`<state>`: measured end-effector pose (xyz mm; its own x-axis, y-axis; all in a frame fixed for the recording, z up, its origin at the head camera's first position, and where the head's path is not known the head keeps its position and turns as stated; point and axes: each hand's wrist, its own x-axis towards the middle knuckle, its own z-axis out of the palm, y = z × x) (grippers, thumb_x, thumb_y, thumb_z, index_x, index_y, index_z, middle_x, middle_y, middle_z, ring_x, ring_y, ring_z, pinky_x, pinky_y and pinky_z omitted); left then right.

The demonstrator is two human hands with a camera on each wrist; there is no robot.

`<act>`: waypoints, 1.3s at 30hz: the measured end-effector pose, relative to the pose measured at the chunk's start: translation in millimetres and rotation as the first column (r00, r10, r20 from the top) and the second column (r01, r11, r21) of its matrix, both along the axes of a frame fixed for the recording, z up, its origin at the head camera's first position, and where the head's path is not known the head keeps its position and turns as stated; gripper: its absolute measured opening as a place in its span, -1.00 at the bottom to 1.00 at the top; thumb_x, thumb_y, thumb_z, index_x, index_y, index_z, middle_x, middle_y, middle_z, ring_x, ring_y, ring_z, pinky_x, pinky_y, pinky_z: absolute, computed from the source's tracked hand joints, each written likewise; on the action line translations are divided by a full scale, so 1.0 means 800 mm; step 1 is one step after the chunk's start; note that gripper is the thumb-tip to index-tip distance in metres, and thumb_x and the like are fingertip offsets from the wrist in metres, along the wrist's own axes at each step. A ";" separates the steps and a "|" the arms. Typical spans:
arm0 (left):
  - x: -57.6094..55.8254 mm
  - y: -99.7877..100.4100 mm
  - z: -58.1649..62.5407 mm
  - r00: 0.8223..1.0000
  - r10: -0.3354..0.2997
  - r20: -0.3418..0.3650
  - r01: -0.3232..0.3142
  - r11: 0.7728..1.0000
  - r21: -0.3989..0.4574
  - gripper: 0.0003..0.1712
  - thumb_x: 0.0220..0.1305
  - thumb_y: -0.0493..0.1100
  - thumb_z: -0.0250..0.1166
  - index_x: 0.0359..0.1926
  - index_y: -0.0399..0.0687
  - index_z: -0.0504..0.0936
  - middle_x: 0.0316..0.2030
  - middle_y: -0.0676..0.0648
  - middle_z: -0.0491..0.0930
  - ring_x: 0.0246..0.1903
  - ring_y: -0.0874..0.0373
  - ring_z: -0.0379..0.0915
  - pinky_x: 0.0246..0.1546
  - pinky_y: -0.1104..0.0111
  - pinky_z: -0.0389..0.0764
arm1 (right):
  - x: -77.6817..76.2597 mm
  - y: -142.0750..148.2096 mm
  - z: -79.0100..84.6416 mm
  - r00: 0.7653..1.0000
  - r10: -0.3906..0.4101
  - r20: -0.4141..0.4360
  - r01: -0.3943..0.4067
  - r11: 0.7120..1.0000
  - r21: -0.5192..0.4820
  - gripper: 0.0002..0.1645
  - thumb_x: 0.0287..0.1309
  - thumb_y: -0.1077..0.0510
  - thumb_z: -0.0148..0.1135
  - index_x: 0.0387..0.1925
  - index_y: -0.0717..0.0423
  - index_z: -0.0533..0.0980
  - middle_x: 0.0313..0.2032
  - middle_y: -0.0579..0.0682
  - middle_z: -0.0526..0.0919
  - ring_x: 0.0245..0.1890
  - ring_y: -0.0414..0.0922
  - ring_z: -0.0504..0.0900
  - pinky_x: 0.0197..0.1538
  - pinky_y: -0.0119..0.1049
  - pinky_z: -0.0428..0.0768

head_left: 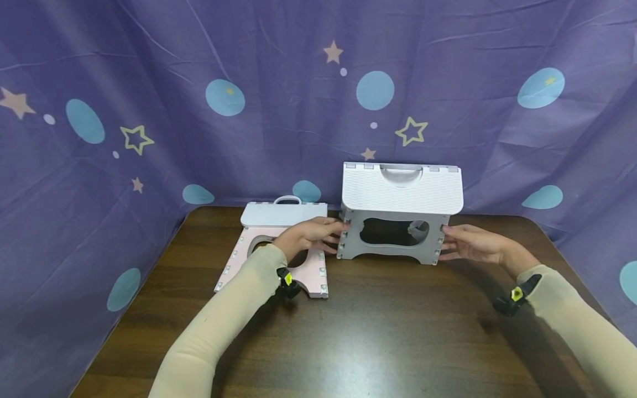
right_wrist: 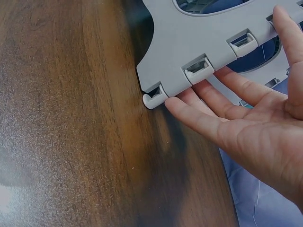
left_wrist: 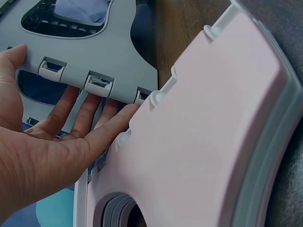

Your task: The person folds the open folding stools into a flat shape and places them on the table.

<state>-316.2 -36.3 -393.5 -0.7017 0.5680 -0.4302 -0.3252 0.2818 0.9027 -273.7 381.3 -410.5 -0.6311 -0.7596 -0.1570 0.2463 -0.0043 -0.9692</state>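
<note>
A white-topped grey folding stool (head_left: 403,193) stands unfolded at the back of the table, its grey front panel pierced by a wide opening. My left hand (head_left: 311,232) holds its left hinged edge, thumb at the front and fingers reaching behind the edge in the left wrist view. On the opposite edge, my right hand (head_left: 478,246) grips in the same way, fingertips against the white hinges (right_wrist: 199,71). Beside the left hand lies a pink folding stool (left_wrist: 189,118) with a pale top and a carrying handle; my left forearm partly covers it in the head view.
The brown wooden table (head_left: 348,331) has a glossy patch of reflected light at its front. Behind and along the sides hangs a purple curtain (head_left: 298,110) with stars and blue dots. Each wrist wears a black strap (head_left: 288,282) with a yellow mark.
</note>
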 end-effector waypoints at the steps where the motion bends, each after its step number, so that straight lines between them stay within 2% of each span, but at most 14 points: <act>1: 0.000 0.000 0.001 1.000 -0.002 -0.001 0.002 1.000 -0.002 -0.29 0.54 -0.08 0.07 0.55 -0.28 0.11 0.55 -0.32 0.08 0.51 -0.30 0.07 0.42 -0.13 0.36 | 0.000 0.000 0.000 1.000 0.001 0.001 -0.001 1.000 -0.004 -0.50 0.67 0.12 -0.42 0.11 0.04 0.52 0.13 -0.03 0.68 0.19 -0.11 0.63 0.34 -0.07 0.56; 4: -0.001 -0.001 0.002 1.000 -0.005 -0.006 0.005 1.000 -0.008 -0.29 0.54 -0.07 0.07 0.55 -0.28 0.11 0.55 -0.31 0.09 0.51 -0.30 0.08 0.42 -0.12 0.37 | -0.001 0.000 0.000 1.000 0.002 0.005 -0.002 1.000 -0.013 -0.52 0.67 0.12 -0.40 0.05 0.05 0.53 0.11 -0.02 0.68 0.17 -0.12 0.64 0.34 -0.06 0.56; 15: -0.002 -0.001 0.004 1.000 -0.008 -0.012 0.008 1.000 -0.019 -0.30 0.55 -0.06 0.07 0.55 -0.26 0.13 0.55 -0.29 0.10 0.51 -0.28 0.10 0.41 -0.11 0.38 | -0.002 -0.002 0.003 1.000 -0.001 0.003 0.001 1.000 -0.019 -0.55 0.67 0.09 -0.35 0.05 0.04 0.52 0.11 -0.02 0.68 0.19 -0.10 0.63 0.33 -0.07 0.57; 24: -0.001 -0.001 0.003 1.000 -0.012 -0.014 0.012 1.000 -0.017 -0.28 0.54 -0.04 0.08 0.56 -0.25 0.12 0.56 -0.30 0.08 0.52 -0.29 0.07 0.41 -0.11 0.38 | -0.002 -0.002 0.000 1.000 0.014 0.001 -0.014 1.000 -0.021 -0.53 0.67 0.08 -0.37 0.14 0.03 0.52 0.15 -0.03 0.67 0.21 -0.12 0.62 0.33 -0.09 0.57; 39: -0.002 -0.001 0.000 1.000 -0.002 -0.006 0.002 1.000 -0.016 -0.31 0.55 -0.06 0.07 0.54 -0.25 0.15 0.55 -0.30 0.09 0.51 -0.29 0.08 0.42 -0.11 0.38 | 0.000 -0.003 0.001 1.000 0.007 0.007 -0.006 1.000 -0.006 -0.54 0.67 0.08 -0.37 0.17 0.02 0.50 0.16 -0.04 0.67 0.22 -0.12 0.62 0.34 -0.09 0.57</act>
